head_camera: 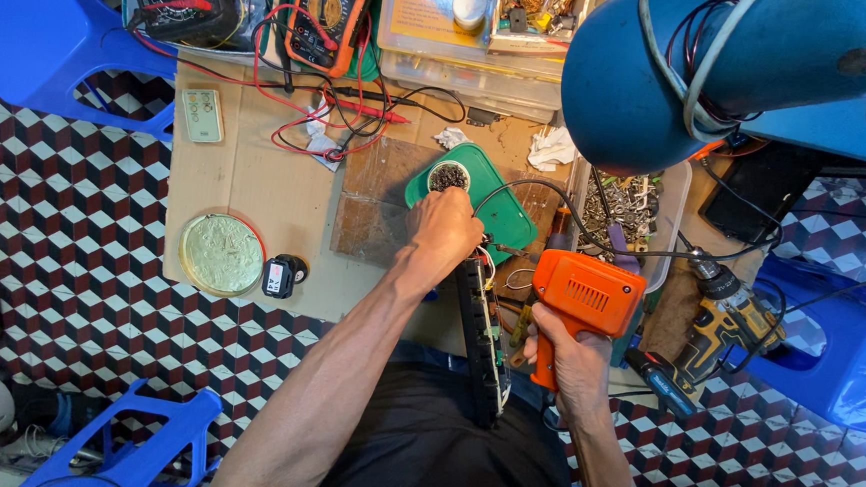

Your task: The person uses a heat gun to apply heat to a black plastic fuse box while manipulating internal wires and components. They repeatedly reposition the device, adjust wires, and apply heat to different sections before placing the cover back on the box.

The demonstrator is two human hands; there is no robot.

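My left hand (441, 232) grips the top end of a long dark circuit board (479, 342) held on edge, running down toward my lap. My right hand (568, 354) is closed on the handle of an orange soldering gun (584, 295), whose nose points left at the board. A black cord runs up from the gun. Just beyond my left hand lies a green tray (503, 210) with a small white cup of dark bits (448, 177).
A cardboard sheet (256, 188) covers the patterned tile floor. On it lie two multimeters (332, 12) with red leads, a round tin (221, 253), a small remote (202, 115), and a bin of parts (624, 203). A yellow drill (724, 317) lies right. A blue lamp shade (664, 77) hangs above.
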